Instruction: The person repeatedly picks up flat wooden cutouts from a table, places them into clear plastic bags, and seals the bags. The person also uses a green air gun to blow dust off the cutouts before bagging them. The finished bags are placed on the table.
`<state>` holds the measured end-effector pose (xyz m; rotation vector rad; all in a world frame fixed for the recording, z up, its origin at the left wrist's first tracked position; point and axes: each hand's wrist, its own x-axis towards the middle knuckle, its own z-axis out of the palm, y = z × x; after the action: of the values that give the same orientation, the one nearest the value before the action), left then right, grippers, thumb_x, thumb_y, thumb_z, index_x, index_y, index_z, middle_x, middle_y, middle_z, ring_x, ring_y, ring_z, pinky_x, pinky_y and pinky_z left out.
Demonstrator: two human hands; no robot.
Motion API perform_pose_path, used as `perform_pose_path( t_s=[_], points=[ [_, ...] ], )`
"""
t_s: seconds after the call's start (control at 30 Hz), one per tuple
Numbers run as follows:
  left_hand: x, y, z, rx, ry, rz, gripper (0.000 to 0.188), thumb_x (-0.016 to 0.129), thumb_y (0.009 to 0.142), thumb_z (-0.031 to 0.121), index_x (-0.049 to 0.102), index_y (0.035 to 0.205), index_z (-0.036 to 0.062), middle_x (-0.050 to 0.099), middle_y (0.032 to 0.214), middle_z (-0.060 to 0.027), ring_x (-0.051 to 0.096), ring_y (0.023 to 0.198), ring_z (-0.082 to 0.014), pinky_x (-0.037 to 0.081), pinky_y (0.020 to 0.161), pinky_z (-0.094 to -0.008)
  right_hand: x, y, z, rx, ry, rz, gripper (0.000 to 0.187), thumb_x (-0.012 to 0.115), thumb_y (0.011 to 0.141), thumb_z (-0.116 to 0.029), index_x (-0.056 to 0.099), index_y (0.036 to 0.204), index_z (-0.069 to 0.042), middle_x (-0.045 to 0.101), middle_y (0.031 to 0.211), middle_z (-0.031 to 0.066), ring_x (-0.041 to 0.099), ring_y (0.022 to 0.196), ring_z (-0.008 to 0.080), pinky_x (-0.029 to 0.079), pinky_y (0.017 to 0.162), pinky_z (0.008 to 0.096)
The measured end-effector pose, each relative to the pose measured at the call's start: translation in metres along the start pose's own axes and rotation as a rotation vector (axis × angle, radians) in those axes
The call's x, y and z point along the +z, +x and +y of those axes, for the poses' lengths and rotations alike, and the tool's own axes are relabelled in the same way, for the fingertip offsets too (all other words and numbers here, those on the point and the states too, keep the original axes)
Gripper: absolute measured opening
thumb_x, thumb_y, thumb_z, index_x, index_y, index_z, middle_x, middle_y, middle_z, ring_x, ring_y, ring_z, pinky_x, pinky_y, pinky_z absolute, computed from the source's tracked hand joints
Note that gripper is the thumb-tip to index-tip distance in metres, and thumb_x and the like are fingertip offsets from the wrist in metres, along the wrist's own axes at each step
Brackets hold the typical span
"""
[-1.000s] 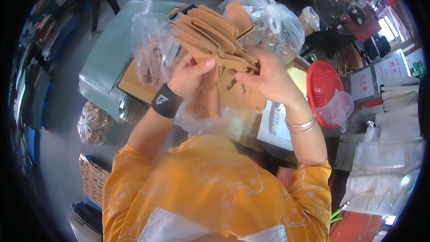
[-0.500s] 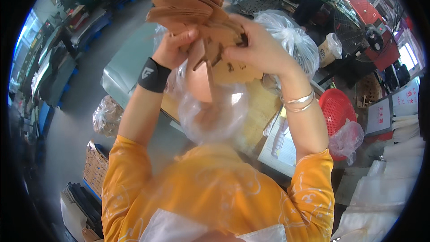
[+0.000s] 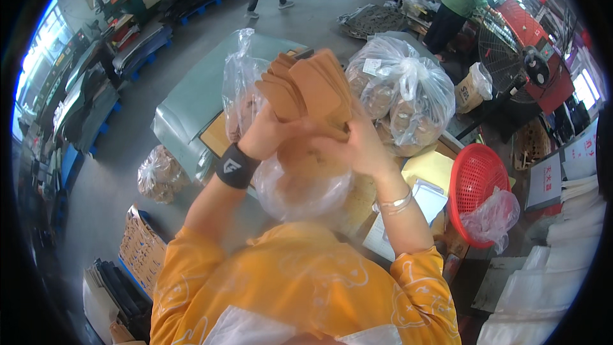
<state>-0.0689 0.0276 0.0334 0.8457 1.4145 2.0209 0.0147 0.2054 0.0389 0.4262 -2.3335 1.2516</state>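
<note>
Both hands are closed on a bunch of flat tan-brown cut-out pieces with rounded corners (image 3: pixel 318 89), held up above the table in two overlapping groups that splay apart at the top. My left hand (image 3: pixel 268 133), with a black wristband, grips the bunch from the left. On the right side my right hand (image 3: pixel 359 147) holds it with the thumb across its lower front; motion blurs these fingers. Just below the hands, an open clear plastic bag (image 3: pixel 300 188) bulges on the table, with blurred brown shapes showing inside.
Clear bags of brown pieces (image 3: pixel 408 89) stand right of my hands, and another clear bag (image 3: pixel 242 83) stands left. A red basket (image 3: pixel 469 217) is at the right, near papers (image 3: pixel 426 203). Farther right is a black fan (image 3: pixel 504 51). Two people are in the background.
Both hands have come down and nearer to me with the pieces. The widely fanned bunch is now more gathered, and no loose pieces droop below. A walking person shows at the top.
</note>
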Motion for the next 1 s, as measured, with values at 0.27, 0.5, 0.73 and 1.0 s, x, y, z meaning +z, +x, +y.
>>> perform_pose_path(
  t_s=[0.27, 0.5, 0.73, 1.0],
  points=[
    [0.02, -0.026, -0.021, 0.11, 0.255, 0.112, 0.039, 0.07, 0.079, 0.01, 0.053, 0.112, -0.0019, 0.06, 0.102, -0.0033, 0.055, 0.095, -0.0129, 0.045, 0.084, -0.0282, 0.016, -0.04, 0.002, 0.338, 0.433, -0.053, 0.06, 0.075, 0.069, -0.013, 0.05, 0.122, -0.002, 0.057, 0.116, 0.0091, 0.053, 0.107, 0.0196, 0.043, 0.091, 0.034],
    [0.054, -0.045, -0.085, 0.062, 0.015, 0.167, 0.033, 0.061, 0.088, 0.014, 0.051, 0.116, 0.0002, 0.058, 0.106, -0.0011, 0.052, 0.098, -0.0092, 0.045, 0.085, -0.0281, 0.006, -0.088, 0.024, 0.663, 0.454, -0.224, 0.051, 0.069, 0.077, -0.01, 0.049, 0.123, -0.003, 0.058, 0.113, 0.0067, 0.057, 0.102, 0.0165, 0.047, 0.087, 0.0322],
    [-0.002, -0.085, -0.199, -0.737, -0.501, 0.198, 0.044, 0.042, 0.096, 0.039, 0.051, 0.12, 0.0037, 0.056, 0.112, -0.0044, 0.052, 0.101, -0.015, 0.042, 0.088, -0.0281, 0.026, -0.144, 0.083, 1.281, 1.192, -0.133, 0.046, 0.06, 0.084, -0.012, 0.045, 0.127, -0.003, 0.058, 0.117, 0.0099, 0.06, 0.102, 0.0233, 0.049, 0.086, 0.038],
    [-0.097, -0.075, -0.281, -0.522, -0.34, 0.94, 0.075, 0.042, 0.087, 0.063, 0.032, 0.138, 0.0091, 0.043, 0.134, -0.01, 0.047, 0.116, -0.0239, 0.036, 0.098, -0.0381, 0.128, -0.1, 0.162, 1.48, 1.441, -0.129, 0.04, 0.057, 0.088, -0.023, 0.051, 0.122, -0.004, 0.06, 0.114, 0.0094, 0.058, 0.104, 0.0248, 0.047, 0.091, 0.0409]
  ],
)
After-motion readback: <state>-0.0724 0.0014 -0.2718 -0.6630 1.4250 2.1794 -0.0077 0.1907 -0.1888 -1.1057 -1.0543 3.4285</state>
